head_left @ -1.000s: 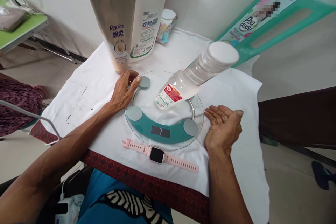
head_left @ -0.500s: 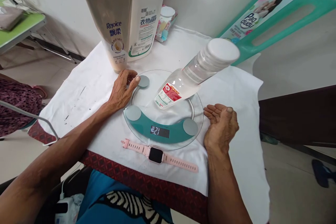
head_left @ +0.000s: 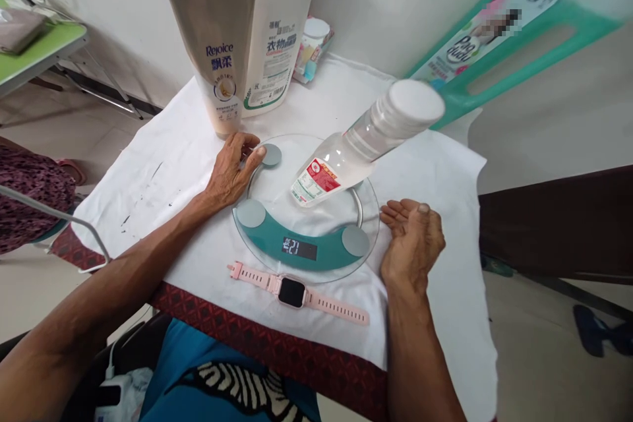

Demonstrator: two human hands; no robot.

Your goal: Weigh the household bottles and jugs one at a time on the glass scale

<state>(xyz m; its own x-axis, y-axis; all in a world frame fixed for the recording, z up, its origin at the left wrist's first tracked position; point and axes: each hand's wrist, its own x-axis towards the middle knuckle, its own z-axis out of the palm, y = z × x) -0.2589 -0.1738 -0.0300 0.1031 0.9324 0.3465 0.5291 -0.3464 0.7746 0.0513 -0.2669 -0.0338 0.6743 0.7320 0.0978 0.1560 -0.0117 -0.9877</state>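
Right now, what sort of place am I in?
Probably a room in someone's home: a glass scale, a pink watch and a Rejoice tube sit together on a white cloth.

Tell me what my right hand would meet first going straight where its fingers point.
Your right hand would probably meet the glass scale first, at its rim, though depth is unclear.

A deep blue garment is worn over the lap, partly seen at the bottom of the head view. Its cloth is decorated with a large motif: slim cream stripes are ranged side by side like the ribs of a fan and are framed by a thick, curving black outline. The left forearm and right forearm are left bare and lean. The left hand and right hand are uncovered too, their skin finely creased.
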